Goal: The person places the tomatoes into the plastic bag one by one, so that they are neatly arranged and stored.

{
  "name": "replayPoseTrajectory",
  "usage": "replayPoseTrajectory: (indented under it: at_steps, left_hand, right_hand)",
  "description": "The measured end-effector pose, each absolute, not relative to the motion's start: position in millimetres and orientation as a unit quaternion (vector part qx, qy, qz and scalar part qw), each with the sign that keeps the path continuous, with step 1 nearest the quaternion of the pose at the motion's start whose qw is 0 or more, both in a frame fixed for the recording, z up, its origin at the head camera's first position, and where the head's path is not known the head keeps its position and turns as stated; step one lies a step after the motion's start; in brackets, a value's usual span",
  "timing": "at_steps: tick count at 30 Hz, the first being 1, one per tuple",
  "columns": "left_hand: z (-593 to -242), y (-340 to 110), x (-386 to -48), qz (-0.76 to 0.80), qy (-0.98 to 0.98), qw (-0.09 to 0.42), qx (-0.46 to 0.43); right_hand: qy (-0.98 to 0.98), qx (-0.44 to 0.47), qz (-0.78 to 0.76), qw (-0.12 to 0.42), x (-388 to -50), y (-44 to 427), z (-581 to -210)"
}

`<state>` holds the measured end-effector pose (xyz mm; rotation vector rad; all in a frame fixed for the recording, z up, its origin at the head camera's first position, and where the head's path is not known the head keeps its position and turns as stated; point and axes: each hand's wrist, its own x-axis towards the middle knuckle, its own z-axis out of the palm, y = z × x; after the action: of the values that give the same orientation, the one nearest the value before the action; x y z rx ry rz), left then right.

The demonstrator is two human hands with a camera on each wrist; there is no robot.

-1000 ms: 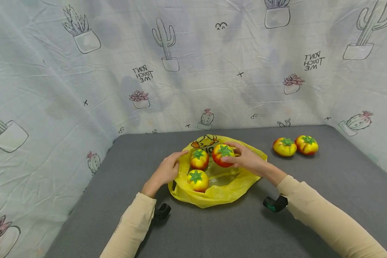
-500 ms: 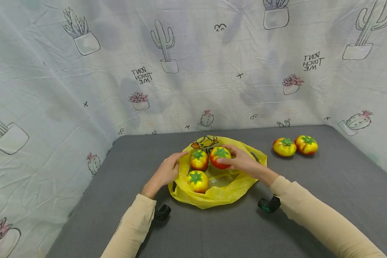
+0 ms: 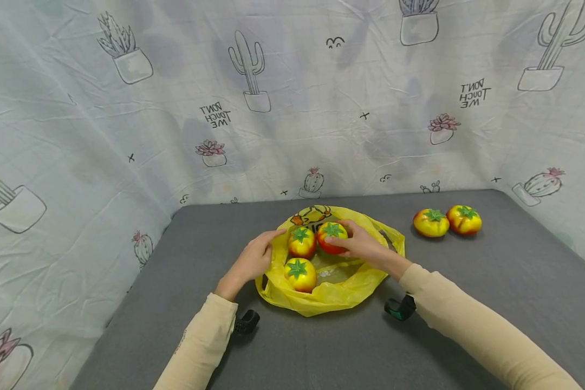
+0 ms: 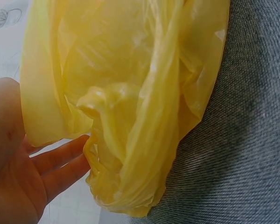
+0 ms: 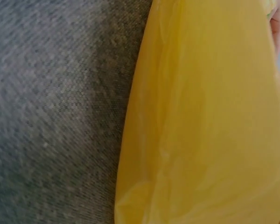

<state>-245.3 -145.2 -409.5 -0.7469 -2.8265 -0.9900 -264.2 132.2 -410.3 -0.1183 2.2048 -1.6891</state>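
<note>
In the head view my left hand (image 3: 251, 259) lies at the left edge of a yellow plastic bag (image 3: 343, 295), its fingers fairly straight and touching the plastic; in the left wrist view the bag (image 4: 163, 116) partly hides the fingertips. My right hand (image 3: 368, 246) reaches over the bag's right side and grips a red-yellow tomato (image 3: 325, 245) with a green top, inside the bag's mouth. Left of it lie two more tomatoes, one behind (image 3: 302, 250) and one in front (image 3: 303, 281). The bag (image 5: 219, 116) hides most of the right hand in the right wrist view.
Two more tomatoes, one (image 3: 430, 226) beside the other (image 3: 468, 224), sit side by side at the back right of the grey table (image 3: 283, 352). A patterned cloth (image 3: 292, 130) hangs behind the table and at its sides.
My right hand has moved left and slightly down with its tomato, which is now closer to the rear tomato in the bag. The left hand has stayed at the bag's edge.
</note>
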Motion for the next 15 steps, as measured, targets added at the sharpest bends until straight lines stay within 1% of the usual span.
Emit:
replayPoseTrajectory:
  at_steps: [7,15]
  left_hand:
    - [-409.4,-143.9,-245.6,-0.322,-0.915,0.024,-0.242]
    - [-408.8,-143.7,-244.3,-0.321,-0.916,0.027,-0.239]
  right_hand:
    - [0.803,-0.018,-0.57,0.172,-264.4,128.1,-411.0]
    - [0.813,-0.014,-0.558,0.162,-267.9,124.6,-413.8]
